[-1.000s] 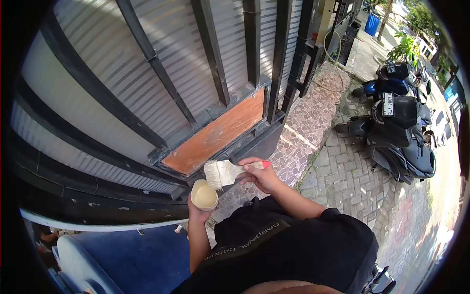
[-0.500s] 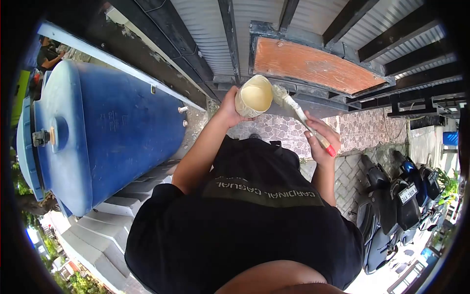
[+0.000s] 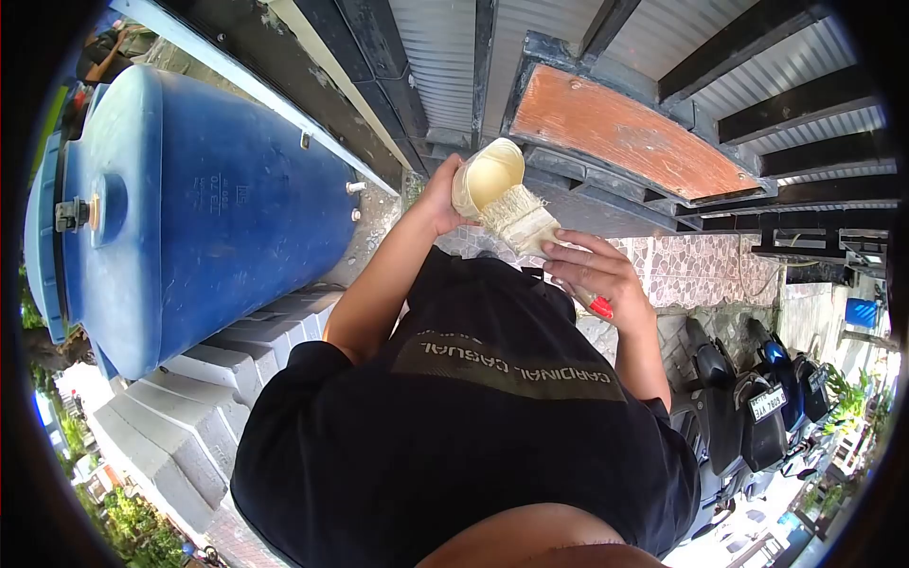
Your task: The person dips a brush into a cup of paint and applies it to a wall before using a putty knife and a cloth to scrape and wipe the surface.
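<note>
My left hand (image 3: 441, 197) is wrapped round a cream-coated cup (image 3: 463, 195), its mouth tilted to face me. Pale cream paint (image 3: 497, 178) coats the inside of it. In my right hand (image 3: 598, 273) is a wide paintbrush (image 3: 530, 227) with a red handle end. Its bristles, caked with the same cream paint, lie right at the cup's rim. My fingers cover most of the brush handle.
Ahead stands a dark metal frame with an orange-brown panel (image 3: 625, 133). A large blue tank (image 3: 218, 199) lies to the left, above grey concrete blocks (image 3: 180, 445). Several parked motorcycles (image 3: 757, 398) stand at the right. Part of a person (image 3: 102, 59) shows at the far upper left.
My right hand has swung the paintbrush left and turned it broadside, bringing its bristles to the cup's rim. The cup has tilted further. The whole view has shifted slightly.
</note>
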A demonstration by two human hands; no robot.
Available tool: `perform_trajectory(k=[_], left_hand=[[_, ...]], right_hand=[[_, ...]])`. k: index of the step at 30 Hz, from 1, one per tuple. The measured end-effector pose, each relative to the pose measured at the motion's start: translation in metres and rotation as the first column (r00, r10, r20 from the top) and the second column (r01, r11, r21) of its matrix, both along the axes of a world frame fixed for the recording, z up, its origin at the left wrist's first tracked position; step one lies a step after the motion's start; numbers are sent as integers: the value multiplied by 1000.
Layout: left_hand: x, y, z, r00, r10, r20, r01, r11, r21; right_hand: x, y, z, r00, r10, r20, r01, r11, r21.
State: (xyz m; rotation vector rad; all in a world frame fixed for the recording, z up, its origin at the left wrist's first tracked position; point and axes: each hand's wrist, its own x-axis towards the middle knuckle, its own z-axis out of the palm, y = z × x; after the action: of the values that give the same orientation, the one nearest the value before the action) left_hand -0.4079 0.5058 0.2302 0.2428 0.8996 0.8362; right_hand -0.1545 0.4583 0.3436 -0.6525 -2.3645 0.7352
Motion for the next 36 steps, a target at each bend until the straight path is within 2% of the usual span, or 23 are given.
perform_trajectory(k=[2, 8, 10, 17, 23, 27, 31, 36], left_hand=[[0, -1, 3, 1000, 0, -5, 0, 1000, 5], [1, -4, 15, 1000, 22, -6, -22, 999, -33], [2, -4, 14, 1000, 21, 19, -20, 999, -46], [0, -2, 7, 1000, -19, 4, 19, 1000, -25], [-1, -4, 9, 998, -46, -41, 46, 999, 3], [-2, -9, 9, 999, -36, -26, 36, 999, 0], [-7, -13, 8, 999, -51, -9, 51, 999, -1], [-9, -17, 8, 994, -57, -93, 58, 998, 9]], right_hand=[[0, 0, -1, 1000, 10, -9, -10, 1000, -26], [3, -2, -1, 992, -49, -113, 58, 995, 76], [5, -1, 3, 999, -8, -33, 10, 998, 55], [8, 3, 21, 992, 116, 49, -113, 992, -64], [13, 3, 26, 998, 64, 22, -64, 998, 28], [11, 2, 33, 994, 37, 107, -43, 997, 63], [8, 2, 40, 978, 115, 176, -129, 989, 69], [7, 2, 44, 962, 180, 207, -197, 979, 62]])
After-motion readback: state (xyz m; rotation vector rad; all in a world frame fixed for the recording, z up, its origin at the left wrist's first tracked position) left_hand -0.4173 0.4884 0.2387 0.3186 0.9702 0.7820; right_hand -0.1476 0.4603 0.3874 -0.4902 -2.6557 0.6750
